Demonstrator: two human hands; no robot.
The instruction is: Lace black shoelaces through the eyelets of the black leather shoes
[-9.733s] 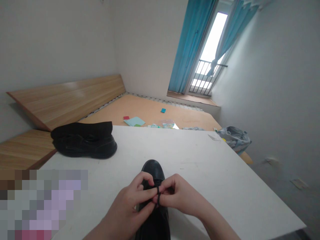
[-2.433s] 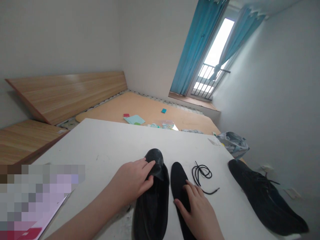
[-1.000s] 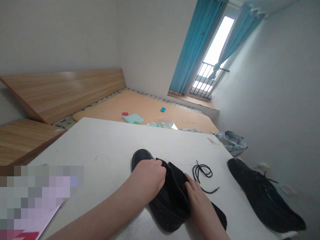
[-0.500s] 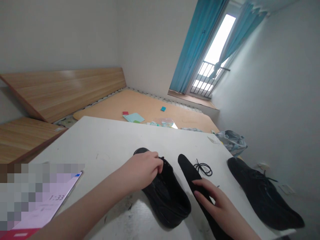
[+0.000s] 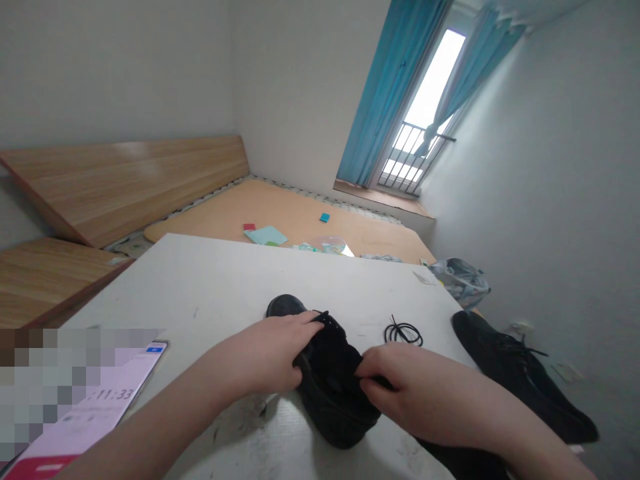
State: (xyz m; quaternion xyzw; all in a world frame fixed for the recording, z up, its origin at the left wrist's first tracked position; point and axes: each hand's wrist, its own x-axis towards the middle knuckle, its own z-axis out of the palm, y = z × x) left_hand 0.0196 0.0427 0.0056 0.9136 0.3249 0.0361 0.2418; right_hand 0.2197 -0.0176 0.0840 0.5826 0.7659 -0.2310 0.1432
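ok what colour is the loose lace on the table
black, the coiled lace shows best in the head view

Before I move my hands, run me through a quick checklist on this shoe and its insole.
1. Left hand gripping the black shoe: ok.
2. Right hand at the shoe's opening, on the black insole: ok.
3. Insole fully inside the shoe: not ok, part extends out under the right forearm.
4. Loose black lace clear of both hands: ok.
5. Other black shoe apart from the hands: ok.
6. Phone clear of the left forearm: cannot tell.
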